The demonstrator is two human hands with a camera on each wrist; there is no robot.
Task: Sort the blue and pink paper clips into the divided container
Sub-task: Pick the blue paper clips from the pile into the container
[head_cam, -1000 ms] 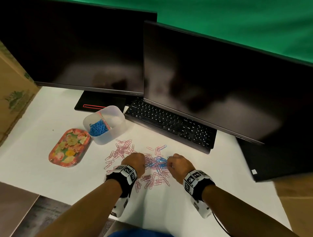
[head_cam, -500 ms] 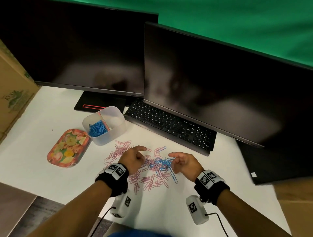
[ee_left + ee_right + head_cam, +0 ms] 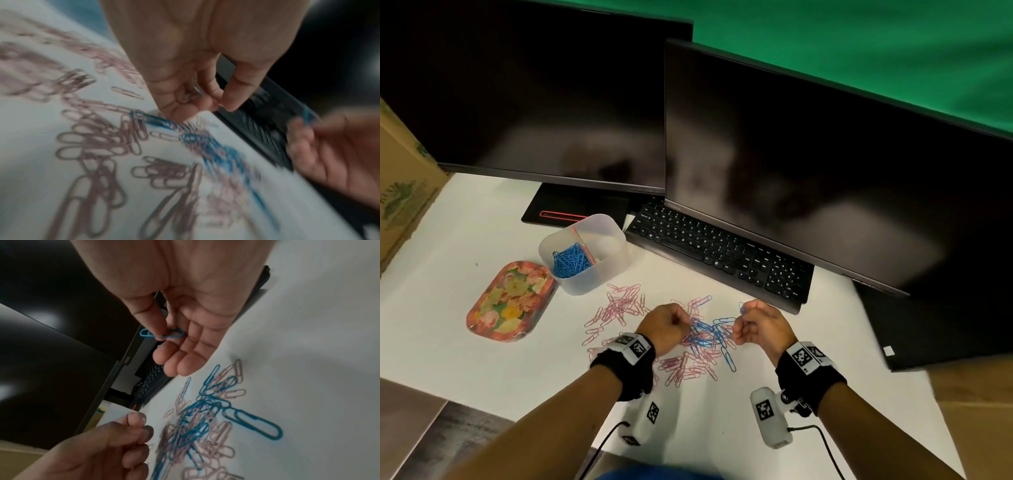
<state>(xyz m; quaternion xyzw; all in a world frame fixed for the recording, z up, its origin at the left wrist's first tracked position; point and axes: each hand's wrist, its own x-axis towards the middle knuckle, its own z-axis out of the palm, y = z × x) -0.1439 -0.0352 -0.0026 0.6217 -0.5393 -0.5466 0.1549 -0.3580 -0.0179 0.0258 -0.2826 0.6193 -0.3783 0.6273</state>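
Risen off the pile, right hand [image 3: 185,308] now pinches blue clip [image 3: 162,333].

The right hand [image 3: 185,308] hangs with its palm turned inward, thumb and forefinger pinching one small blue wire paper clip [image 3: 162,333]; its other fingers [image 3: 180,360] curl loosely below the pinch. The left hand [image 3: 666,327] is bunched, fingers [image 3: 185,112] curled into the palm around some pink paper clips [image 3: 185,97], thumb bent alongside. Both forearms angle forward, wrists banded.
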